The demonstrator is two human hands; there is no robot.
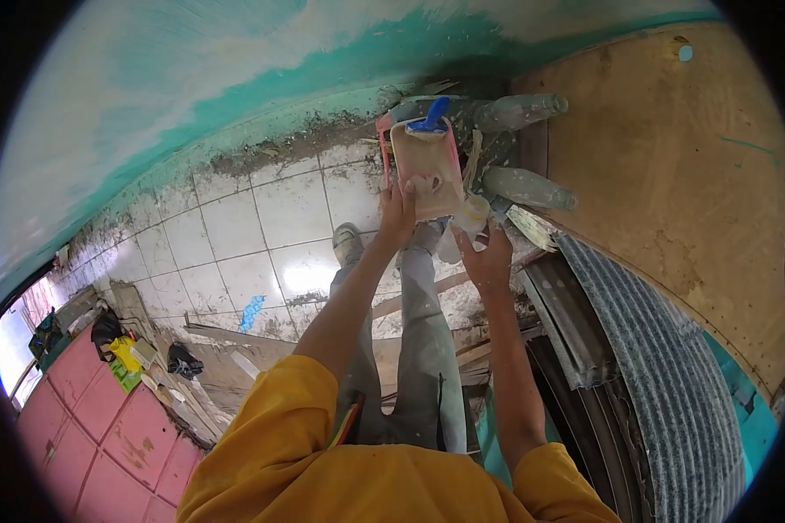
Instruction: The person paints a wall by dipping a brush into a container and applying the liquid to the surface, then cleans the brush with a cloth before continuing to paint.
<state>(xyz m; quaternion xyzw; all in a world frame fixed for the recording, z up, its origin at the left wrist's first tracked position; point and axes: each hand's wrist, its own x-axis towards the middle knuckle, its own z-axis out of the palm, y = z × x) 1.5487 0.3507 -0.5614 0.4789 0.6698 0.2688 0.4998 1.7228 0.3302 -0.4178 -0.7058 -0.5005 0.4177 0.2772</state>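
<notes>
My left hand (398, 209) is closed on the near left edge of a shallow pinkish tray (438, 161), with its thumb over the rim. A brush with a blue handle (436, 113) lies across the tray's far end. Some pale material sits inside the tray near my thumb. My right hand (488, 254) grips a small whitish translucent container (472, 214) just beside the tray's near right corner. The container's contents are too small to make out.
Two dusty bottles, one farther (521, 112) and one nearer (529, 188), lie right of the tray. Corrugated metal sheets (663, 349) lean at the right by a brown board (672, 174). White floor tiles (290, 205) and wood scraps lie left; pink panels (105, 418) stand lower left.
</notes>
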